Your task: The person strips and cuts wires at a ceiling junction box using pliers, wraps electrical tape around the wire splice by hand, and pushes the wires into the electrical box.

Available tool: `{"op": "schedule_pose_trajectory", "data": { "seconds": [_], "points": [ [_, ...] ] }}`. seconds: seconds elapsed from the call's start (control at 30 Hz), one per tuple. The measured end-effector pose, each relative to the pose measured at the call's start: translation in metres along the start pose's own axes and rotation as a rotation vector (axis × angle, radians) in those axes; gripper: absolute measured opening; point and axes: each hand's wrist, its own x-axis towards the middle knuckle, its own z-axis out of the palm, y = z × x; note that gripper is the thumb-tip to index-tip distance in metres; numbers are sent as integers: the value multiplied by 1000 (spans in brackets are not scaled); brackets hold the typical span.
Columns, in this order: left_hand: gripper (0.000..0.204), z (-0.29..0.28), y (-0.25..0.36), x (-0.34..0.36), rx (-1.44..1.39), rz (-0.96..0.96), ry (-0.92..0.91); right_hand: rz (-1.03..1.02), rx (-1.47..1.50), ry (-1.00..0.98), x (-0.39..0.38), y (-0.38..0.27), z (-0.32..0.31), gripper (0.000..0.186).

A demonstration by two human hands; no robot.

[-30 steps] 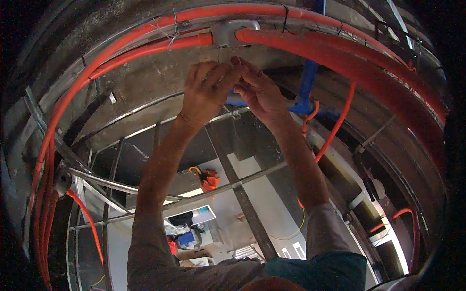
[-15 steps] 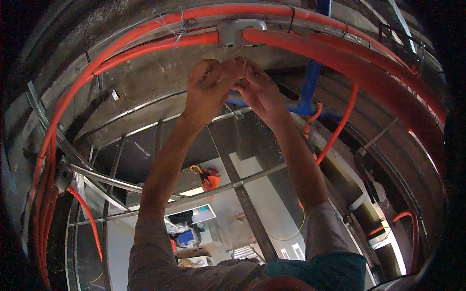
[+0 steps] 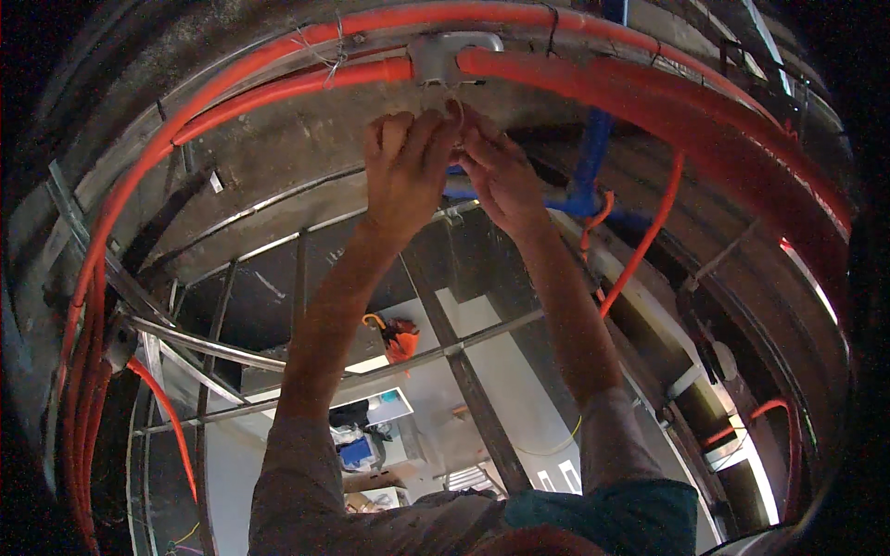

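Observation:
Both my arms reach up under a grey junction box (image 3: 438, 61) that is joined to orange conduits. My left hand (image 3: 406, 159) is raised just below the box, its back toward me and its fingers curled. Beside it my right hand (image 3: 503, 176) is closed in a pinch, the fingertips of both hands meeting. A thin pale wire (image 3: 460, 115) curves up between the fingertips toward the underside of the box. The hands partly hide its lower end.
Orange conduits (image 3: 232, 82) run along the ceiling, tied with wire. A blue pipe (image 3: 591, 162) stands right of my hands. Below are a metal ceiling frame (image 3: 454, 350), an orange-handled bag-like thing (image 3: 400, 341) and a metal strip (image 3: 209, 344) at the left. A box of items (image 3: 394, 408) lies far below.
The left hand has turned, its fingers now pointing more upward and spaced along the wire. The right hand has shifted slightly. More of the wire shows below the box.

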Motion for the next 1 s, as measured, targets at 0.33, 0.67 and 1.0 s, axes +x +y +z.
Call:
{"op": "schedule_pose_trajectory", "data": {
  "seconds": [0.33, 0.67, 1.0],
  "points": [
    [27, -12, 29, 19, 53, -260, -167, -156, -243, -21, -6, -6, -2, 38],
    [17, -26, -16, 39, -54, 24, -370, 28, 21, -62, -13, -4, -3, 39],
    [29, -29, -12, 42, -461, -166, -352, 76, 158, -88, -2, 11, -27, 37]
  ]
}}
